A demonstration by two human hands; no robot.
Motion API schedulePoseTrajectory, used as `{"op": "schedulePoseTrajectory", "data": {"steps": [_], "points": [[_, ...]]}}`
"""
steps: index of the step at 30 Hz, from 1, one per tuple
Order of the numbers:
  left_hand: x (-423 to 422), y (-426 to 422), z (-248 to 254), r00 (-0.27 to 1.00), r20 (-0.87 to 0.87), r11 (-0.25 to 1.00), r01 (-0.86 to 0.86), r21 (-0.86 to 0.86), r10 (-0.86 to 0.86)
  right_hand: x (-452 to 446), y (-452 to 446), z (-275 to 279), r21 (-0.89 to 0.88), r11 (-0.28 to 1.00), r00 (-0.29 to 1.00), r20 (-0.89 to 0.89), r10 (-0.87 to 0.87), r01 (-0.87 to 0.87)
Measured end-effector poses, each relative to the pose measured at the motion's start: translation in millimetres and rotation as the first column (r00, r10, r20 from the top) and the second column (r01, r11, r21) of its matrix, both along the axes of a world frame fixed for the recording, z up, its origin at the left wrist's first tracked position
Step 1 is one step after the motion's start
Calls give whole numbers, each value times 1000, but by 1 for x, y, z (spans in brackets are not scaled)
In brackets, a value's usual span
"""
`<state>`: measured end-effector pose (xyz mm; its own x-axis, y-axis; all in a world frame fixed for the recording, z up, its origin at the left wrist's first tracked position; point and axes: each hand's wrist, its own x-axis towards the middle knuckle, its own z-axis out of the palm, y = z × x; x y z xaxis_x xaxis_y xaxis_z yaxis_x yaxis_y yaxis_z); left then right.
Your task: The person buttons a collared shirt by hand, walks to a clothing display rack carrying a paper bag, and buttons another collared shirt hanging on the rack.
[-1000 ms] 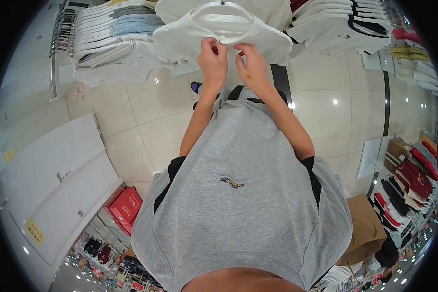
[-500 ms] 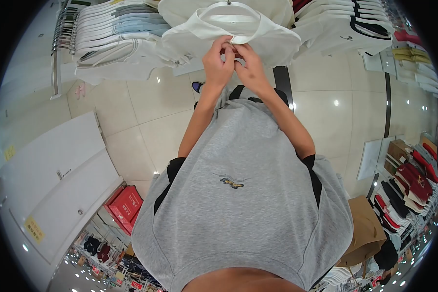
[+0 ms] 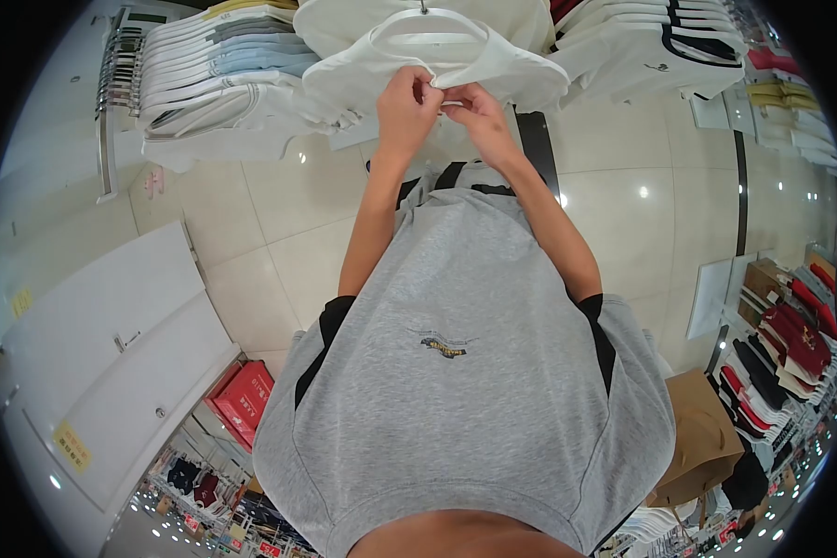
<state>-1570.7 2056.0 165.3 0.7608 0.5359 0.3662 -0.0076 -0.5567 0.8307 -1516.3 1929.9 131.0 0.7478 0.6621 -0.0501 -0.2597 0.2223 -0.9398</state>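
The white shirt (image 3: 516,76) hangs at the far middle; expect it to be light, soft and limp, best held by its likely firmer collar (image 3: 480,67). Your left hand (image 3: 408,109) pinches that collar's front; your right hand (image 3: 480,115) is narrowed just beside it, its grip unclear. Pale clothes (image 3: 228,70) hang left, dark-trimmed ones (image 3: 702,51) right.

Hands: two, comprising one bare left hand (image 3: 406,110) and one bare right hand (image 3: 481,119). White collared cloth garments (image 3: 525,73) at the fingertips: one. Brown paper bags (image 3: 700,432): one. White flat doors (image 3: 102,372): one, bearing one yellow rectangular label (image 3: 72,446) near its edge. Red rectangular boxes (image 3: 246,391): at least two, overlapping, exact number unclear.
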Motion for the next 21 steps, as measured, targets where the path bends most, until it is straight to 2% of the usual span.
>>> {"op": "schedulePoseTrajectory", "data": {"steps": [1,4,7,10,13,16,19,21], "points": [[1,0,0,1000,8,995,14,-99,-13,1,1,0,-1,1000,1000,11,-7,7],[4,3,-9,1000,4,996,3,-84,-3,10,7,-22,-214,964,984,112,-138,160],[4,1,-12,998,25,997,-51,-53,52,25,18,-66,-363,879,904,399,-155,311],[4,-1,-9,997,35,989,-58,-136,63,19,22,-50,-271,904,828,544,-138,329],[3,-1,-11,999,15,959,-42,-279,48,8,29,-27,-277,906,802,588,-103,320],[7,0,-20,985,134,919,-46,-392,107,13,29,-24,-341,899,882,462,-95,275],[2,4,-32,993,114,956,-5,-293,40,13,20,-23,-444,879,970,231,-75,174],[-2,1,-40,999,52,998,-17,58,15,15,17,-45,-326,936,978,195,-69,131]]}}
